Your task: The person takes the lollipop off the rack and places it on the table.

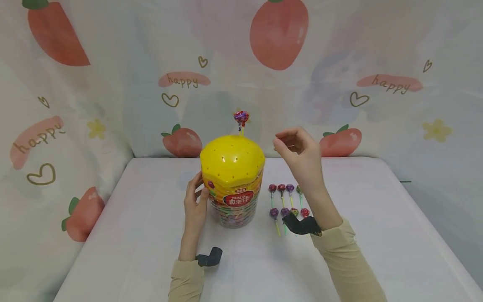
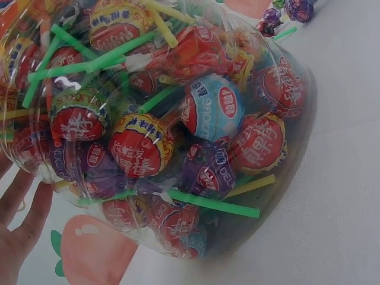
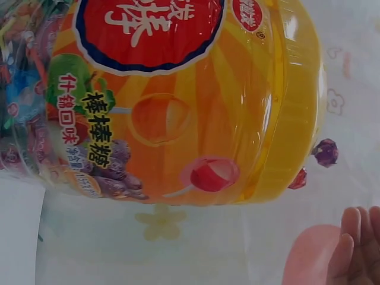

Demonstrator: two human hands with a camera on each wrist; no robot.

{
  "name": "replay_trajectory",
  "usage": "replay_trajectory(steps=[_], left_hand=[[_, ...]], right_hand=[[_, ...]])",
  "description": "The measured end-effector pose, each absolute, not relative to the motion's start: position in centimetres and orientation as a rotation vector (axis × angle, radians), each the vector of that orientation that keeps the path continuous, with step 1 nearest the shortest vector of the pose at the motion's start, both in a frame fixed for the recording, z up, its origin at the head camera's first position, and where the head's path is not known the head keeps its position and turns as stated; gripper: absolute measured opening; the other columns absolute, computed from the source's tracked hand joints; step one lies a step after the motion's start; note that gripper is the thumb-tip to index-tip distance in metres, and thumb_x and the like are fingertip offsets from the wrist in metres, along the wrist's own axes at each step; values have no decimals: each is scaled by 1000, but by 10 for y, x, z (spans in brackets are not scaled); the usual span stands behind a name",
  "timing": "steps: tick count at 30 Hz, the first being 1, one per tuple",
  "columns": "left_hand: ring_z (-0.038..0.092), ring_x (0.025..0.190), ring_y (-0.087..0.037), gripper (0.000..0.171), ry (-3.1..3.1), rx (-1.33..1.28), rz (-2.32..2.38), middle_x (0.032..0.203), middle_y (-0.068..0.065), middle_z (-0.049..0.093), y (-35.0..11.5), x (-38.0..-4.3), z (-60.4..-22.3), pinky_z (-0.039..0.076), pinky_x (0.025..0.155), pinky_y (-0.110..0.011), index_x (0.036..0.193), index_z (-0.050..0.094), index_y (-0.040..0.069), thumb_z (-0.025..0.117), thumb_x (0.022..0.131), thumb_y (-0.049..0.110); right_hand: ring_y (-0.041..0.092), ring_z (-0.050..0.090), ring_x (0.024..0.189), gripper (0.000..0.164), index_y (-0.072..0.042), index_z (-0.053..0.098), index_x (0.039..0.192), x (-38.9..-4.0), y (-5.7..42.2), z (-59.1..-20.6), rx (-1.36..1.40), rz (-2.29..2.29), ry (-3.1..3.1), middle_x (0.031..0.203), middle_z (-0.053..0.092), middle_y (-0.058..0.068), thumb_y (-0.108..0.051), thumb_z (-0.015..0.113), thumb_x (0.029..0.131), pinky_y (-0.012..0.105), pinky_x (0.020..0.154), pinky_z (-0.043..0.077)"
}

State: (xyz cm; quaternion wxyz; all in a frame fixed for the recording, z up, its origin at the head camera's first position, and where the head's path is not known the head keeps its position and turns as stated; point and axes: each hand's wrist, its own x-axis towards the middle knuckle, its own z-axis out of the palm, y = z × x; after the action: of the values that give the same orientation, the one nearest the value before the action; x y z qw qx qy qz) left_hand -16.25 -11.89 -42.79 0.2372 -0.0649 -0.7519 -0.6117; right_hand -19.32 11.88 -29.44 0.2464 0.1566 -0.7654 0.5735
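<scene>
A clear plastic jar (image 1: pixel 237 209) filled with wrapped lollipops (image 2: pixel 142 145) stands upright on the table. It has an orange label (image 3: pixel 160 119) and a yellow lid (image 1: pixel 232 157) dotted with small holes. Two lollipops (image 1: pixel 240 117), one purple and one red in the right wrist view (image 3: pixel 325 152), stand up at the lid's far edge. My left hand (image 1: pixel 195 205) rests against the jar's left side, fingers spread. Raised to the right of the lid, my right hand (image 1: pixel 299 149) has loosely bent fingers with nothing visible between them.
Several lollipops (image 1: pixel 281 188) lie in two rows on the white table (image 1: pixel 158 226), right of the jar, partly hidden by the right wrist's black camera mount (image 1: pixel 302 224). Another black mount (image 1: pixel 210 257) sits on the left wrist. A printed cloth (image 1: pixel 241 92) hangs behind.
</scene>
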Motion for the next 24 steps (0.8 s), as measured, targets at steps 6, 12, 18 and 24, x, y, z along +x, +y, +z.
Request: replay_trajectory(steps=[6,12,18,24], left_hand=[[44,119,1,45,-2062,-174,-1679,136,-19,51,-119,-162,-428,39,97,-12,142,43,3,52,99,12],[45,119,-1,44,-2057,-179,-1667,135,-20,51,-118,-162,-429,39,97,-13,141,44,2,52,98,11],[42,116,12,44,-2051,-181,-1669,135,-21,51,-117,-162,-428,39,97,-13,141,44,2,52,98,12],[44,119,4,45,-2038,-172,-1693,137,-14,52,-120,-167,-438,41,100,-21,143,44,9,52,99,19]], right_hand=[[7,59,89,24,-1,64,109,-208,106,-283,500,1573,-2092,100,66,2,-11,69,88,19,80,48],[19,58,94,28,0,62,113,-221,93,-275,575,1531,-2135,109,65,13,-8,70,87,22,81,48],[26,59,97,35,-1,60,119,-230,82,-271,649,1493,-2186,115,63,16,-9,69,87,40,86,51],[26,60,97,38,-2,60,122,-236,73,-268,685,1459,-2208,118,62,13,-12,70,88,40,86,52]])
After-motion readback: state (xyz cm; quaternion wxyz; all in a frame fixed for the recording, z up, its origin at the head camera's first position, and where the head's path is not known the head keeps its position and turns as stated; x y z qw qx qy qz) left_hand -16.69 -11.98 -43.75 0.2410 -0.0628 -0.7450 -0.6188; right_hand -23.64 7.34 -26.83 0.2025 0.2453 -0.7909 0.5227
